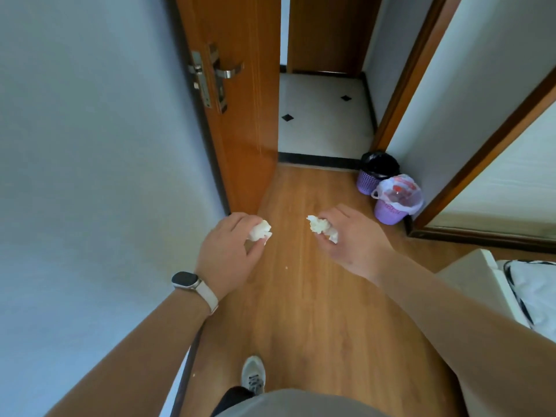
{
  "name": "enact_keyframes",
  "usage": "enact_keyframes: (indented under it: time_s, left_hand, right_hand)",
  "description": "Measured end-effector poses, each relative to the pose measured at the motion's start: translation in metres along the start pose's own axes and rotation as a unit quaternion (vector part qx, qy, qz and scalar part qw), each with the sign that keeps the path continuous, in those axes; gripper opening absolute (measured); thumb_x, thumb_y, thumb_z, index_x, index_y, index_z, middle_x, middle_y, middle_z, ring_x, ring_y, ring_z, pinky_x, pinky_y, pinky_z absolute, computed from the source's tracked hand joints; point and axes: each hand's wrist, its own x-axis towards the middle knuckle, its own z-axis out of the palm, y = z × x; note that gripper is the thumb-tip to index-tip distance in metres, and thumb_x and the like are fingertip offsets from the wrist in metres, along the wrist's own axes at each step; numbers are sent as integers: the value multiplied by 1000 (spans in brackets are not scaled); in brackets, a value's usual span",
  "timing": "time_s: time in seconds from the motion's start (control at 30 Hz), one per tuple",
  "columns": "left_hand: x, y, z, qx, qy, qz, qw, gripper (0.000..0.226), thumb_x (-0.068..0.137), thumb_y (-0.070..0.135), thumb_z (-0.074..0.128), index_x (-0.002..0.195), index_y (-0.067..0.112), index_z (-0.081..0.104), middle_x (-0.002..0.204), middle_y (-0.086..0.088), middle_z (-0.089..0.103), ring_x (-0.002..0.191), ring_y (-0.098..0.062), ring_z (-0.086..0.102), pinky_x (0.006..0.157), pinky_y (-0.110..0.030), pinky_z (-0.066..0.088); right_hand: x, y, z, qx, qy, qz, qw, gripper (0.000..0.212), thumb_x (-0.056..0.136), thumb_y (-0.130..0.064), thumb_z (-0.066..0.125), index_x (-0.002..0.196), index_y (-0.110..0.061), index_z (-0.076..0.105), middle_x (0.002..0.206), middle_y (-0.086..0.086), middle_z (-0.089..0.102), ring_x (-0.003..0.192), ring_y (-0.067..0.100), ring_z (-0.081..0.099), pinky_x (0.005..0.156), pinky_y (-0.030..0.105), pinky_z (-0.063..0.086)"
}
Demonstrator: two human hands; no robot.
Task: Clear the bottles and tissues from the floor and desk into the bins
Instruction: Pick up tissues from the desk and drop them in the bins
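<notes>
Gripping crumpled tissues [260,231]: left hand [224,254], right hand [352,245]; latticed, seemingly plastic bins [388,213].

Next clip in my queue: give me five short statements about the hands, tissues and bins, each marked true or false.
1. The left hand holds a crumpled tissue. True.
2. The right hand is empty. False: it grips a second tissue.
3. The nearer bin and the farther bin stand beside the right-hand wall. True.
4. The nearer bin has a black liner. False: its liner is clear, with red-marked bottles inside; the farther bin's liner is black.
5. The watch sits on the right wrist. False: it is on the left wrist.
</notes>
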Motion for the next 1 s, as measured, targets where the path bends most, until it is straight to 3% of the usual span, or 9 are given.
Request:
enact_keyframes:
  time_s: [0.23, 0.43, 0.6, 0.77, 0.87, 1.0]
  left_hand:
    - [88, -57, 5, -9, -36, 39, 999, 27, 86, 26, 70, 112, 19, 66, 108, 3, 64, 95, -13, 58, 77, -20, 40]
    - [139, -70, 32, -50, -55, 77, 994, 25, 86, 22, 70, 110, 16, 66, 107, 3, 64, 93, -11, 57, 74, -17, 43]
    - [197, -66, 72, -54, -92, 87, 990, 28, 86, 22, 70, 113, 16, 66, 109, 2, 65, 98, -14, 59, 76, -20, 44]
    - [270, -61, 118, -31, -121, 85, 989, 29, 87, 25, 69, 115, 18, 65, 111, 4, 63, 98, -10, 56, 76, -18, 45]
    - [319, -55, 145, -14, -137, 79, 987, 30, 87, 26, 70, 115, 19, 65, 111, 4, 63, 96, -6, 53, 74, -19, 49]
    - [384, -36, 181, -1, -150, 91, 985, 31, 86, 25, 71, 115, 17, 65, 110, 2, 64, 96, -12, 59, 72, -23, 53]
  right_hand:
    - [77, -14, 12, -18, 15, 46, 999, 32, 87, -36, 60, 115, -21, 59, 101, -6, 57, 89, 18, 55, 66, 29, 41]
    - [114, 12, 13, -35, 2, 110, 993, 34, 88, -38, 59, 119, -24, 57, 105, -9, 56, 91, 12, 53, 67, 26, 39]
    - [149, 61, 17, -31, -5, 142, 989, 39, 89, -39, 58, 126, -28, 53, 107, -11, 53, 88, 4, 44, 68, 23, 38]
    - [211, 129, 31, 0, 15, 149, 989, 36, 86, -36, 62, 119, -22, 58, 103, -7, 57, 89, 14, 55, 67, 30, 47]
    - [252, 173, 36, 25, 17, 150, 988, 33, 84, -35, 64, 114, -20, 60, 100, -5, 58, 87, 19, 58, 65, 30, 46]
    - [295, 228, 25, 43, 22, 162, 986, 33, 85, -36, 61, 115, -22, 59, 101, -8, 57, 86, 16, 57, 64, 28, 42]
